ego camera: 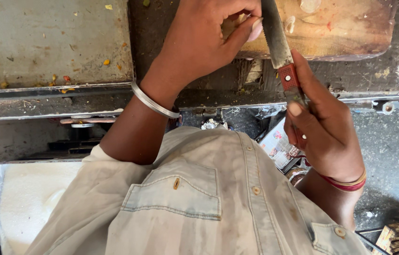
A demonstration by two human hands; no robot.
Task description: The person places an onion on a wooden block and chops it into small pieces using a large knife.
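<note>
One knife (pixel 279 45) shows in the head view: a long, dull grey blade, worn and smeared, with a red handle set with pale rivets. Its blade lies across one scarred wooden cutting board (pixel 346 28) on the grimy surface (pixel 53 42). The right hand (pixel 324 127) has its grip clenched around the handle. The left hand (pixel 204 40) pinches one small pale piece against the board beside the blade. Each wrist wears one bangle.

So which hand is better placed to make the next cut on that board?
Right. The right hand grips the knife by its red handle, blade over the wooden cutting board. The left hand is pinning a pale food piece.
</note>
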